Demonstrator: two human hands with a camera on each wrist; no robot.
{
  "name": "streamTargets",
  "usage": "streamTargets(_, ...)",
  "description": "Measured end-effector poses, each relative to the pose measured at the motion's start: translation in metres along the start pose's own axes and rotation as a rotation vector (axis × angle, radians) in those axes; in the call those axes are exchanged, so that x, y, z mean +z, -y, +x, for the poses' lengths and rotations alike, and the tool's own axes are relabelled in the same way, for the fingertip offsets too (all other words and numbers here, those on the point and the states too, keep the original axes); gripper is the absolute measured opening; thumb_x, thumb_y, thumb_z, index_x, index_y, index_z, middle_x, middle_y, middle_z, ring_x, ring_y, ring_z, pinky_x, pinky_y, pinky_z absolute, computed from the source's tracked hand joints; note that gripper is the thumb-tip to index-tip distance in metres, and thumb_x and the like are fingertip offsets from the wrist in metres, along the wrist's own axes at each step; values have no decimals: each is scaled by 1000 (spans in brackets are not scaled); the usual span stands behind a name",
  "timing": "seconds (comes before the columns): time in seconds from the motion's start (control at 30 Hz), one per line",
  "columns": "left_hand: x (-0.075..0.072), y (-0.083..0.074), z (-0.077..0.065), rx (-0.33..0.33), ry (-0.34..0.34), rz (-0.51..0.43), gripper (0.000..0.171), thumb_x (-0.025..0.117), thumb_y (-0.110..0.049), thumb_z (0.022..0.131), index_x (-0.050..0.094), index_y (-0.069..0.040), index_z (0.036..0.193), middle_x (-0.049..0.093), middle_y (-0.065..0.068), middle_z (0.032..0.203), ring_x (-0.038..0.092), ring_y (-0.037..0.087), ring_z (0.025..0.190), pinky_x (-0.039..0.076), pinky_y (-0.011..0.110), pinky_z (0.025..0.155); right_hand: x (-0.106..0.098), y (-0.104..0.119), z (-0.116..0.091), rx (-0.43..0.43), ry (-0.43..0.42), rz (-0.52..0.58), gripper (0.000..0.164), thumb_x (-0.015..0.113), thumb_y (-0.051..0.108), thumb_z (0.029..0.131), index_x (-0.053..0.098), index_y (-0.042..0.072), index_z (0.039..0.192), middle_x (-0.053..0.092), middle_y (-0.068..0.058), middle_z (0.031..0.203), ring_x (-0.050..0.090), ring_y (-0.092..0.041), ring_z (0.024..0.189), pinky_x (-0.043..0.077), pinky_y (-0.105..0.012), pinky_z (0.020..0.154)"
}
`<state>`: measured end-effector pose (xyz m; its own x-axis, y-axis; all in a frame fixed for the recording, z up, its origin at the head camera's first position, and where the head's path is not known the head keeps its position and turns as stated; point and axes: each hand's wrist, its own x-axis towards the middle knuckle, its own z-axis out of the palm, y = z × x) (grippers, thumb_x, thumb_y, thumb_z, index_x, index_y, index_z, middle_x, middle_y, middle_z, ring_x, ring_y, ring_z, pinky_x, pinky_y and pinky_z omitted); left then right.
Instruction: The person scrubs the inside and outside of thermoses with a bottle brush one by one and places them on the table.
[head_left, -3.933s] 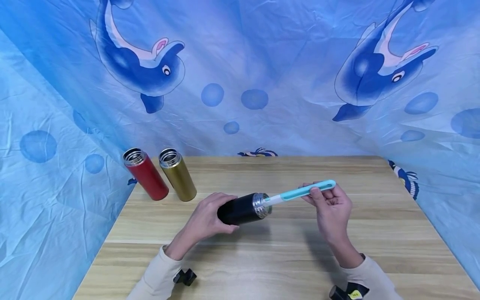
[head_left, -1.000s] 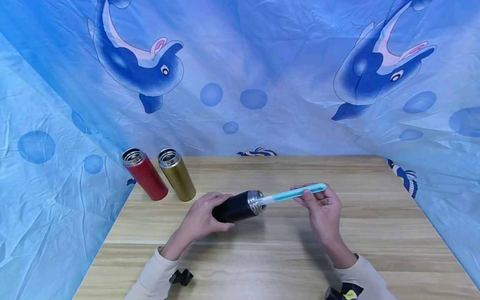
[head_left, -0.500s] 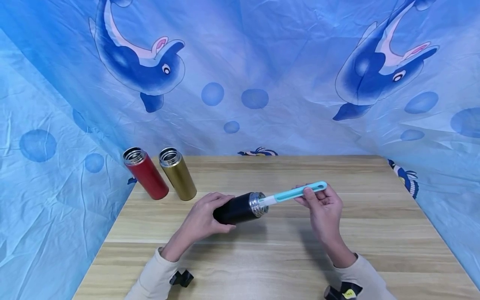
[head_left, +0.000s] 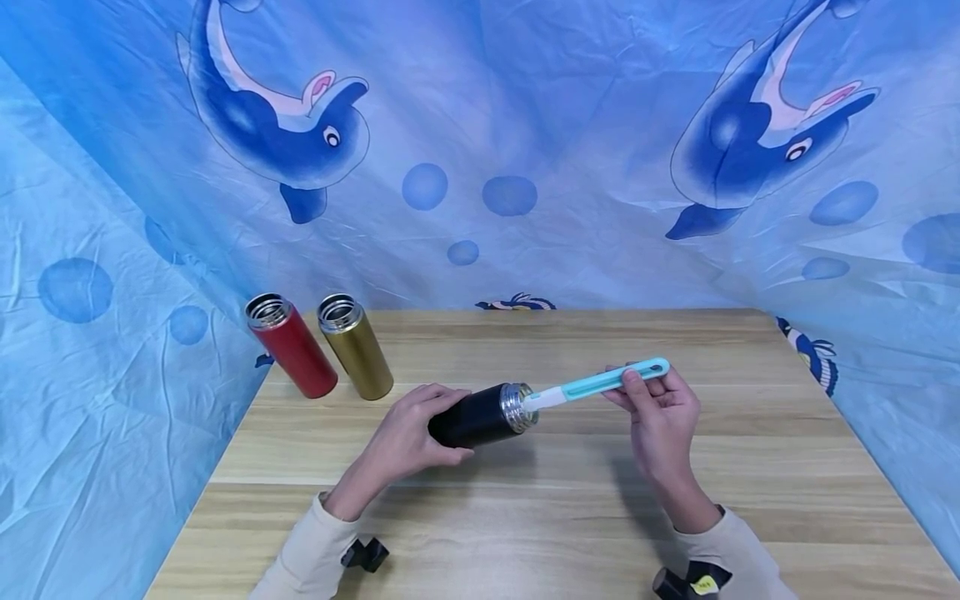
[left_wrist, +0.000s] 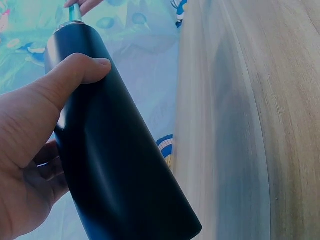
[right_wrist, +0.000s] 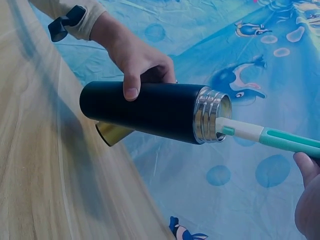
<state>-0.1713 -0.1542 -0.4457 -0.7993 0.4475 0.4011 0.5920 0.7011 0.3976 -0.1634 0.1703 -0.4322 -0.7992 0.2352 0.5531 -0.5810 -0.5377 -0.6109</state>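
My left hand (head_left: 416,429) grips a black thermos bottle (head_left: 474,417) around its body, thumb on the near side. The bottle is tilted nearly on its side above the table, its threaded steel mouth (right_wrist: 212,115) facing right. In my right hand (head_left: 663,417) I pinch the turquoise handle (head_left: 600,383) of a bottle brush between thumb and fingers. The brush's white neck (right_wrist: 242,129) enters the bottle mouth; its head is hidden inside. The left wrist view shows the bottle (left_wrist: 115,140) with the thumb across its upper part.
A red thermos bottle (head_left: 296,354) and a gold thermos bottle (head_left: 360,354), both lidless, stand upright at the back left of the wooden table (head_left: 540,533). A blue dolphin-printed cloth (head_left: 510,100) hangs behind and along the sides.
Over the last second the right hand and brush have shifted right, drawing a little more of the handle out of the bottle. The left hand and black bottle have barely moved.
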Motion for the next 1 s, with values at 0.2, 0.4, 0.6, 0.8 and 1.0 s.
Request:
streamTargets(0.2,0,1,0,-14,0,1,74,97,-41,63,72,-19,129,70,-2,115,63,15,104,58,39,86,0,-2,1,-14,-5,10,10,50,-20,96,57,-24,103,73,-29,96,76,-31,90,60,-36,76)
streamTargets(0.4,-1,-1,0,-20,1,0,74,97,-40,63,71,-19,130,70,-1,116,63,16,105,58,40,86,3,-9,-5,40,-55,-71,10,53,-18,96,61,-17,102,74,-21,95,76,-26,90,60,-36,77)
streamTargets(0.6,-1,-2,0,-23,17,-4,75,96,-41,64,71,-19,131,69,-1,116,62,16,105,58,40,87,5,-13,-9,85,-33,-110,11,54,-19,95,62,-15,102,75,-16,94,76,-24,90,60,-38,78)
streamTargets(0.8,-1,-2,0,-21,31,-11,74,97,-39,65,71,-19,131,69,-1,118,63,17,107,58,41,88,4,-7,-5,61,66,-23,13,50,-20,96,60,-18,103,75,-20,96,76,-28,93,60,-38,79)
streamTargets(1.0,-2,0,-1,-24,9,-9,74,97,-39,63,71,-18,129,70,1,120,64,18,109,58,42,89,0,1,4,4,101,33,13,48,-23,96,57,-22,104,74,-25,96,76,-34,94,60,-39,79)
